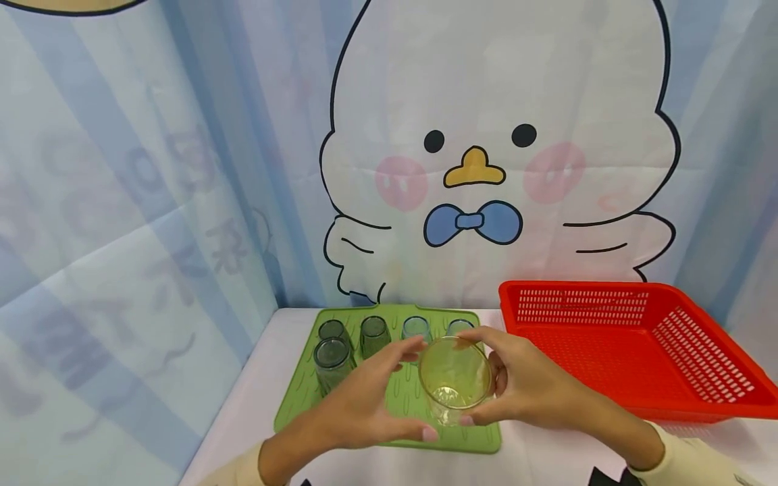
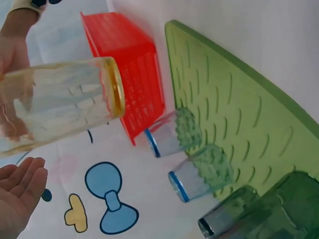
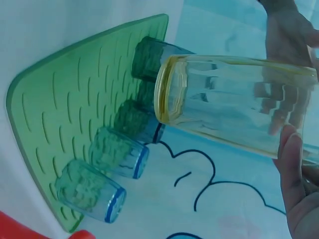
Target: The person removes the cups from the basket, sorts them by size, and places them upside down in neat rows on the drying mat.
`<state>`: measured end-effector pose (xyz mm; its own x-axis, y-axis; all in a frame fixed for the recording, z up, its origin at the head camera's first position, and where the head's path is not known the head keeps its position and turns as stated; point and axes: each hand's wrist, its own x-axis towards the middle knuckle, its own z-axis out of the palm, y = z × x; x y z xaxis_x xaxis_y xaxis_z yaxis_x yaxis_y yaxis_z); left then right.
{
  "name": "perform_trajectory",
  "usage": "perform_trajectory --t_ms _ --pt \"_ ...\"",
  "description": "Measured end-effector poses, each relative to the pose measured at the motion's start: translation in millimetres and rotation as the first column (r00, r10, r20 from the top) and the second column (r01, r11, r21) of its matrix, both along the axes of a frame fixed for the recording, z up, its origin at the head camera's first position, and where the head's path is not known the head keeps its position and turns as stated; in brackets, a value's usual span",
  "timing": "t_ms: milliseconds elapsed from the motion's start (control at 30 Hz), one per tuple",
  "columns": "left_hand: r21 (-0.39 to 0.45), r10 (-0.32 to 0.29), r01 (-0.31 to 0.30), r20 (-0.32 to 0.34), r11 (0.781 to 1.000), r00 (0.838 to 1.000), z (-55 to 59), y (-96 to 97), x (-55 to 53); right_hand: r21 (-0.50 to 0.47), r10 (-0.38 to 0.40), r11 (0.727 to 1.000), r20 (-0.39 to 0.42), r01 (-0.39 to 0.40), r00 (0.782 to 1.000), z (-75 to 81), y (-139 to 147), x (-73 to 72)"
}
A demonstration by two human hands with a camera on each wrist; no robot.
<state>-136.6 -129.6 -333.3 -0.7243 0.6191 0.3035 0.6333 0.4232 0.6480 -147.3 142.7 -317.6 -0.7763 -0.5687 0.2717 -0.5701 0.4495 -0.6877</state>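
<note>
A tall, clear yellow-tinted drinking glass [image 1: 454, 374] is held above the green drying mat [image 1: 395, 432], its mouth up and tilted toward the head camera. My right hand [image 1: 525, 378] grips it from the right side, fingers near the rim and thumb lower down. On the glass's other side, my left hand [image 1: 371, 398] has its thumb and fingers spread apart, with fingertips close to the rim. The left wrist view shows the left fingers [image 2: 22, 186] extended below the glass. In the right wrist view the right thumb [image 3: 290, 159] lies along the glass wall.
Dark grey-green glasses [image 1: 333, 361] stand at the mat's left, and two smaller blue-tinted glasses [image 1: 416, 327] along its back edge. A red plastic basket [image 1: 608, 344] stands to the right of the mat on the white table. A cartoon-printed curtain [image 1: 474, 256] hangs behind.
</note>
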Motion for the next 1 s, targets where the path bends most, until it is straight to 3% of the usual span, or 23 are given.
perform_trajectory --t_ms 333,667,867,1000 --pt "0.053 0.053 -0.053 -0.006 0.997 0.999 -5.5 12.2 0.5 -0.076 0.066 0.995 0.065 -0.061 0.996 -13.9 -7.4 -1.3" --pt "0.128 0.092 -0.087 -0.028 0.988 0.995 -8.4 15.9 2.2 -0.109 0.092 0.99 0.069 -0.084 0.993 -22.6 -6.7 -3.7" --pt "0.185 0.109 -0.09 -0.094 0.979 0.99 -0.1 11.4 2.8 -0.165 0.134 0.98 0.114 -0.114 0.984 -37.2 -7.6 -7.4" --pt "0.221 0.121 -0.09 -0.129 0.971 0.984 9.1 6.7 2.5 -0.17 0.152 0.978 0.189 -0.12 0.97 -52.9 -11.9 -8.5"
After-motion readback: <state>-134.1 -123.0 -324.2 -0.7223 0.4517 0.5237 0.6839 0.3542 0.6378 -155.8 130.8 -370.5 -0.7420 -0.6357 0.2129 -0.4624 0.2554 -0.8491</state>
